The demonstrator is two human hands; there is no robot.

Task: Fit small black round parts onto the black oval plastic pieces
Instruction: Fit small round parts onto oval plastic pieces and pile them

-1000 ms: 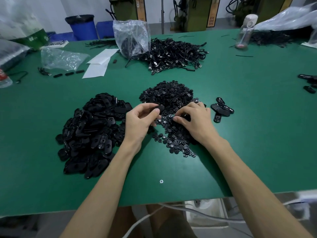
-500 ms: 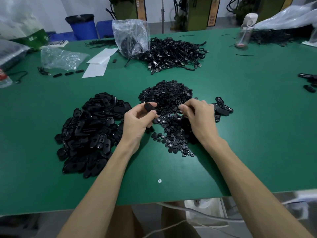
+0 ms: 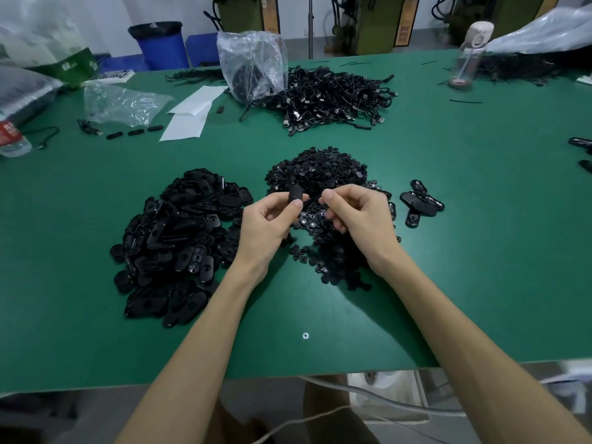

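My left hand (image 3: 267, 224) pinches one black oval piece (image 3: 295, 193) between thumb and fingers, raised above the table. My right hand (image 3: 362, 216) is lifted close beside it, its fingertips pinched together near the oval piece; a small black round part seems to sit between them but is too small to see clearly. Under both hands lies the pile of small round parts (image 3: 315, 174). A large heap of oval pieces (image 3: 179, 238) sits to the left. A few oval pieces (image 3: 421, 201) lie together to the right of my right hand.
A heap of black cables (image 3: 333, 99) and a clear plastic bag (image 3: 253, 64) lie further back on the green table (image 3: 480, 251). White paper sheets (image 3: 192, 113), another bag (image 3: 121, 104), a drink bottle (image 3: 469, 56) and a screw (image 3: 305, 335) are also here.
My right hand has lifted off the round-part pile and moved toward the left hand. The left hand has raised the oval piece and turned it more upright.
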